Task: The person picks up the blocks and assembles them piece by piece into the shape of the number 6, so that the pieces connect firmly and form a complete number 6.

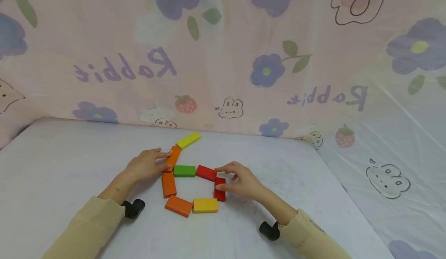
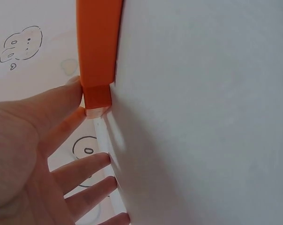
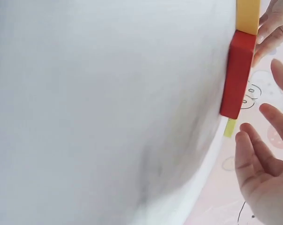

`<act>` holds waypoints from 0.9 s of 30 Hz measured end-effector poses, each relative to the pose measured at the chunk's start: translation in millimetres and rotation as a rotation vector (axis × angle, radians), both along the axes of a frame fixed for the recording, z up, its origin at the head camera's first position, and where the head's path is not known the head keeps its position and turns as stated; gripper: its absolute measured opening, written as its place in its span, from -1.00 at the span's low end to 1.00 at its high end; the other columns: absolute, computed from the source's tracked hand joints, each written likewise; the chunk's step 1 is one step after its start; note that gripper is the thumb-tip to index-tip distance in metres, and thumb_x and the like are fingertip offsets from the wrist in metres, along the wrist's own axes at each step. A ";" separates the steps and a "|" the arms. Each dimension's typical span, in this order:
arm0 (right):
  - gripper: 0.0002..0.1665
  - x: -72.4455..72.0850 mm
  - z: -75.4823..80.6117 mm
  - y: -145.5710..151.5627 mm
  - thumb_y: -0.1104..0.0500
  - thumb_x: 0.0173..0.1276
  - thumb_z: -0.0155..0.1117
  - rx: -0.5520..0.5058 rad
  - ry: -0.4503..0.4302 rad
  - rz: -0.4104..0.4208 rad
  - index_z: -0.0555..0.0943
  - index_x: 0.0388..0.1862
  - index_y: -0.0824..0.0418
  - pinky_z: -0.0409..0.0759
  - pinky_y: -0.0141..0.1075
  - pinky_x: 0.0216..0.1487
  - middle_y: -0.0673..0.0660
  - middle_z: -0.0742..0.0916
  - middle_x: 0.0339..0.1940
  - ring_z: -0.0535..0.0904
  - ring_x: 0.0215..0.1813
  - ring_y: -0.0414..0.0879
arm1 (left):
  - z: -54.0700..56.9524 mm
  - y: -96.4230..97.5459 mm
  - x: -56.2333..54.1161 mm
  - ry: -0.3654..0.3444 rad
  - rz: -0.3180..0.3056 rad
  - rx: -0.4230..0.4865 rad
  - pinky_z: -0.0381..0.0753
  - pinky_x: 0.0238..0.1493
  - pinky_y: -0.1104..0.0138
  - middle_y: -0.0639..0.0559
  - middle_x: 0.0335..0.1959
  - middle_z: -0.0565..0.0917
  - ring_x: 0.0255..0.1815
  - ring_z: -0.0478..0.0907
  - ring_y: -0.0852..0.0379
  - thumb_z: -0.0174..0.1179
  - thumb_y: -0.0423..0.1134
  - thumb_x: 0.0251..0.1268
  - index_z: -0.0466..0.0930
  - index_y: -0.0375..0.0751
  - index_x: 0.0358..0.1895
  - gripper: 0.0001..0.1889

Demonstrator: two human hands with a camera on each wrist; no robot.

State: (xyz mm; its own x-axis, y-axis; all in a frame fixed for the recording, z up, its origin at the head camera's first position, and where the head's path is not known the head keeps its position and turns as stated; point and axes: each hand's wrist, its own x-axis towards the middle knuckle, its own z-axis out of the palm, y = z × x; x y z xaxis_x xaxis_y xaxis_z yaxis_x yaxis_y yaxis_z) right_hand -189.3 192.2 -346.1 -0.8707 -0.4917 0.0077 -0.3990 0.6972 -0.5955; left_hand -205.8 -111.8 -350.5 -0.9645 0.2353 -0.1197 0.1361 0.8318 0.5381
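Thumb and index finger of my left hand (image 1: 148, 164) touch the upper orange block (image 1: 173, 157); in the left wrist view the fingers (image 2: 85, 168) are spread, the larger orange block (image 2: 99, 42) nearest the camera. My right hand (image 1: 244, 179) is over the red blocks, its index tip by the corner of the slanted red block (image 1: 206, 172) and its thumb over the upright-lying red block (image 1: 220, 195). The right wrist view shows those fingers apart and relaxed beside a red block (image 3: 238, 75). A green block (image 1: 184, 171) lies between the hands.
The blocks form a ring with a tail on the white table (image 1: 278, 162). A middle orange block (image 1: 168, 185), a lower orange block (image 1: 179, 206) and an amber block (image 1: 205, 205) close the near side; a yellow block (image 1: 188, 140) ends the tail. A patterned cloth (image 1: 223, 57) hangs behind.
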 end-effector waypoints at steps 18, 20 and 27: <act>-0.34 5.0 -4.0 8.3 -0.04 0.16 0.44 0.027 -0.017 0.050 0.55 0.26 0.07 0.61 -0.19 -0.06 0.11 0.62 0.00 0.50 -0.04 -0.06 | -2.2 -3.7 -0.6 0.018 -0.004 0.017 0.21 0.22 -0.36 -0.49 0.36 0.25 0.35 0.16 -0.50 0.12 -0.12 0.33 0.41 -0.18 0.33 -0.48; -0.34 4.4 -4.2 9.0 -0.03 0.17 0.43 0.031 -0.006 0.058 0.55 0.26 0.08 0.62 -0.19 -0.07 0.11 0.62 0.00 0.50 -0.04 -0.05 | -2.8 -4.5 -1.0 0.023 -0.007 0.012 0.22 0.22 -0.36 -0.49 0.36 0.26 0.35 0.17 -0.50 0.13 -0.12 0.33 0.41 -0.18 0.33 -0.48; -0.34 2.1 -0.1 10.2 -0.04 0.19 0.41 0.020 0.019 0.074 0.54 0.26 0.09 0.63 -0.23 -0.07 0.12 0.64 0.02 0.51 -0.03 -0.02 | -3.9 -8.3 -1.3 0.033 -0.035 0.031 0.19 0.28 -0.32 -0.50 0.35 0.27 0.36 0.16 -0.49 0.10 -0.10 0.36 0.41 -0.19 0.33 -0.49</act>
